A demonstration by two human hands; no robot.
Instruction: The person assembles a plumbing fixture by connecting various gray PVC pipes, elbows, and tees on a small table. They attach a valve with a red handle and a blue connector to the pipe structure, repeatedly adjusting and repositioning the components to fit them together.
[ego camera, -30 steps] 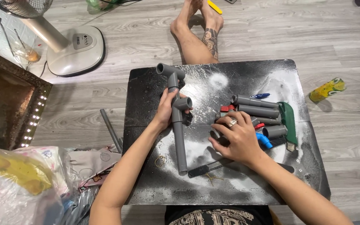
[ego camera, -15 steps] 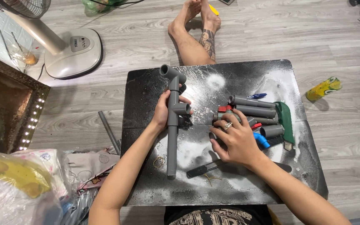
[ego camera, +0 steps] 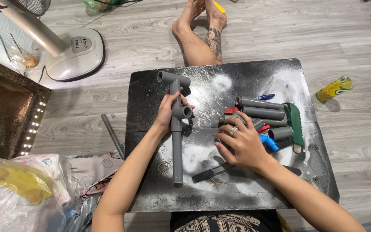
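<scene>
My left hand [ego camera: 167, 112] grips a long grey plastic pipe assembly [ego camera: 176, 154] at its tee fitting; an elbow fitting caps its far end, and it lies lengthwise on a black, white-dusted board [ego camera: 237, 189]. My right hand [ego camera: 240, 141] rests fingers-down on a small grey fitting at the edge of a pile of short grey pipe pieces [ego camera: 260, 108]. Whether the fingers have closed on the fitting is hidden. A green-handled tool [ego camera: 296, 122], a blue fitting [ego camera: 268, 142] and red parts lie in the pile.
Another person's bare feet and tattooed leg [ego camera: 202, 34] are beyond the board. A white fan base [ego camera: 74, 51] stands at the far left. A yellow-green can [ego camera: 334, 88] lies on the wood floor to the right. Plastic bags [ego camera: 18, 193] are near left. A black tool [ego camera: 207, 173] lies on the board.
The pipe assembly has turned from slanted to nearly straight along the board in my left hand. My right hand stayed on the pile of fittings.
</scene>
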